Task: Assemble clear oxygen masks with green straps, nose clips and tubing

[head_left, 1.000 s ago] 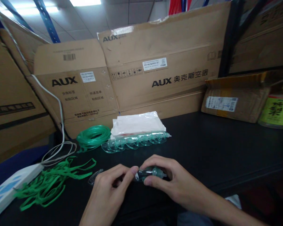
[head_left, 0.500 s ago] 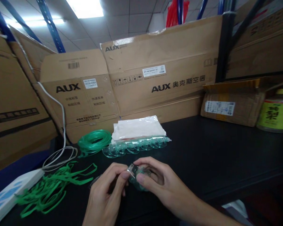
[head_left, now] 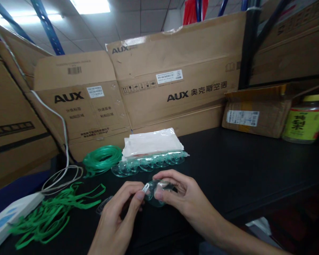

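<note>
Between the thumb and forefinger of my left hand (head_left: 123, 210) is a small silvery metal strip (head_left: 146, 187) with a slot at its upper end. My right hand (head_left: 180, 194) grips a clear green-tinted plastic mask (head_left: 157, 203), its thumb on the near side and fingers around the far side. The strip lies against or just beside the mask's left edge; I cannot tell whether they are joined. Behind both hands rests a row of overlapping clear green masks (head_left: 149, 164). A faint clear loop (head_left: 103, 206) lies left of my left hand, partly hidden by it.
White packets (head_left: 152, 143) lie behind the mask row, beside a coil of green tubing (head_left: 103, 159). Tangled green straps (head_left: 53, 212) and a white power strip (head_left: 13, 214) are at left. Cardboard boxes (head_left: 175, 56) wall the back; a yellow-labelled jar (head_left: 304, 122) stands at right.
The metal strip has turned more upright, showing its slotted end. My right hand and the mask have risen slightly, and the whole view has shifted a little.
</note>
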A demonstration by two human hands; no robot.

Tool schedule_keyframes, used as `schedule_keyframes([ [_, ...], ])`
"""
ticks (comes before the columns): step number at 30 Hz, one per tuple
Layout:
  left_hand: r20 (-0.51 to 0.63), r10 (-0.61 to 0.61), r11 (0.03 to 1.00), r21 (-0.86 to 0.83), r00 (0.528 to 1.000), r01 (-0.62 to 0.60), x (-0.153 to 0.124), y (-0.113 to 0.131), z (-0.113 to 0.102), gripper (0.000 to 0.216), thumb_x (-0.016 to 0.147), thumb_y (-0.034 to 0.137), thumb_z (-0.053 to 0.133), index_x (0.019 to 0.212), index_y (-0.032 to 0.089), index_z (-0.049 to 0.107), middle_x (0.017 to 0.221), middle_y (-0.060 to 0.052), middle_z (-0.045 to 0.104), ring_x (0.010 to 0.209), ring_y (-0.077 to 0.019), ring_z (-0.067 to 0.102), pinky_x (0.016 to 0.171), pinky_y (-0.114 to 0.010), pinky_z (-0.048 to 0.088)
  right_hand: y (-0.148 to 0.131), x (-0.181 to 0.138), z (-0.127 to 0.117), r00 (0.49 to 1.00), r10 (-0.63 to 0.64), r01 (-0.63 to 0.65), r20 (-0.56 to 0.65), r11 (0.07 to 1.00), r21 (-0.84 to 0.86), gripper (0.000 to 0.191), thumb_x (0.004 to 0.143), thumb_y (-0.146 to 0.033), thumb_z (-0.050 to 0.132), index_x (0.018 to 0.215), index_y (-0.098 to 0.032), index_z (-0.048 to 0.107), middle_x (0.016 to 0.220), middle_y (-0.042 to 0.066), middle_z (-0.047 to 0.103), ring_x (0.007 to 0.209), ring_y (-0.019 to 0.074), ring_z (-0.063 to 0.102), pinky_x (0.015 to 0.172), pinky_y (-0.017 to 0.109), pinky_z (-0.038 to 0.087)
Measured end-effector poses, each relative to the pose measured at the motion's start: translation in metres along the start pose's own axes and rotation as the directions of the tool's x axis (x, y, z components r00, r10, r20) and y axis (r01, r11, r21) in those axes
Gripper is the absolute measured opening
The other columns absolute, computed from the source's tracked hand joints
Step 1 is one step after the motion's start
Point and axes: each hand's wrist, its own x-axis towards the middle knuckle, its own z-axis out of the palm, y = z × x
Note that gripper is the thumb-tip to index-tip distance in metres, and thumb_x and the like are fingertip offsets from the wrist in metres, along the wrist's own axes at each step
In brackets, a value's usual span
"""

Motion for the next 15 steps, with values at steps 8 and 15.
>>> schedule_keyframes([
  [8,-0.028,0.093,0.996,-0.004,0.995,-0.093,-0.0015,-0.0065,0.0029,0.010,0.098,0.027,0.057,0.091,0.024,0.064,0.092,0.001,0.066,0.087,-0.0133,0.065,0.078,-0.018,0.050,0.0048,0.0031,-0.0025,0.999,0.048,-0.049,-0.003,0.998,-0.048,0.048,0.068,-0.045,0.088,0.103,-0.014,0.075,0.095,0.007,0.076,0.086,0.0185,0.066,0.078,0.031,0.051],
  [15,0.011,0.090,0.996,0.018,0.996,-0.090,-0.0023,-0.0075,0.0020,0.013,0.099,0.027,0.056,0.089,0.024,0.064,0.090,0.001,0.065,0.084,-0.0126,0.064,0.075,-0.017,0.049,0.0061,0.0040,-0.0041,0.999,0.048,-0.047,0.009,0.995,-0.084,0.041,0.070,-0.045,0.087,0.096,-0.015,0.078,0.090,0.006,0.075,0.083,0.0178,0.066,0.076,0.029,0.050],
])
